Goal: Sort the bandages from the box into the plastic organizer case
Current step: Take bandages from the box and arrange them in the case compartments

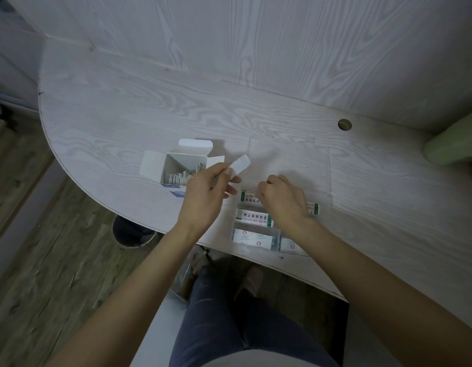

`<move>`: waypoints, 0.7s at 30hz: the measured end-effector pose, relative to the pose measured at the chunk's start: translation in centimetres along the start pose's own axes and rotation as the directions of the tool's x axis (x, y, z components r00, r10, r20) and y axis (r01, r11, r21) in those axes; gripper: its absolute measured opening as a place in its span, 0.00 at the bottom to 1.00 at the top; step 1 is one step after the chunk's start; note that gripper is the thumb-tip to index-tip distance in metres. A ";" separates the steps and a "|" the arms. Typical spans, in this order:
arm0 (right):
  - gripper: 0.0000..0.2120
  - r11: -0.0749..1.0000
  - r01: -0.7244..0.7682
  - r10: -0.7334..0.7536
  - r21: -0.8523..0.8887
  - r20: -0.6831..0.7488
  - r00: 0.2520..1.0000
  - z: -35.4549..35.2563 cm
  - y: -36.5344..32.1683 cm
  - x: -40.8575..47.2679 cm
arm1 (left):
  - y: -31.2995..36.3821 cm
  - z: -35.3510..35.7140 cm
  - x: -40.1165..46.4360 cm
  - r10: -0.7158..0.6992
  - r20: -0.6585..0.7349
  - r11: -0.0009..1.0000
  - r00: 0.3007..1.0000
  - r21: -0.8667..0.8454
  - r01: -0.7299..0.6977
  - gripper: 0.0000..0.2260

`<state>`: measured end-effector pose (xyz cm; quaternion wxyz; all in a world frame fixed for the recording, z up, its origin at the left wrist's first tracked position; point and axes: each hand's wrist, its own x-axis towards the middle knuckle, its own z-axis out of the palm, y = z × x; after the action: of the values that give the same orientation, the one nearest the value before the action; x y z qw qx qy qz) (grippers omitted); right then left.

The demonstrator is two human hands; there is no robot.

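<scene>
An open white box stands on the table left of centre, with several wrapped bandages inside. My left hand pinches one white bandage strip between thumb and fingers, raised just right of the box. A clear plastic organizer case lies at the table's near edge, its open lid flat behind it. Its compartments hold printed bandage packets. My right hand hovers over the case's back compartments with fingers curled; what it holds is hidden.
The white wood-grain table curves away at the left, with a cable hole at the back right. A green object sits at the far right edge. A round dark bin stands on the floor below the table.
</scene>
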<state>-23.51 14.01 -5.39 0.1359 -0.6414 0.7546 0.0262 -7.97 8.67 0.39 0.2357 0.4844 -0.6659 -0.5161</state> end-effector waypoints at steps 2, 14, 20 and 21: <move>0.12 0.937 -0.107 0.137 0.332 -0.068 0.988 -1.0 0.1 -0.2 | -0.2 0.2 -0.1 0.016 0.025 1.000 1.000 -0.003 -0.015 0.11; 0.05 0.355 -0.308 0.239 0.883 0.233 0.943 -4.9 4.2 -1.3 | -0.8 4.6 1.1 0.095 0.295 0.884 0.951 0.414 -0.217 0.15; 0.05 0.613 -0.359 0.339 0.704 0.176 0.924 -1.5 3.6 -1.6 | -2.1 6.2 3.7 0.033 0.409 0.744 0.912 0.599 -0.295 0.15; 0.05 0.654 -0.359 0.336 0.666 0.170 0.927 -1.2 3.4 -1.6 | -2.5 6.3 4.1 0.022 0.415 0.703 0.910 0.640 -0.309 0.16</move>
<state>-26.86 15.92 -4.27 0.3675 -0.3884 0.8161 -0.2192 -13.85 7.94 -4.88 -0.0489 0.3655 -0.8838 -0.2880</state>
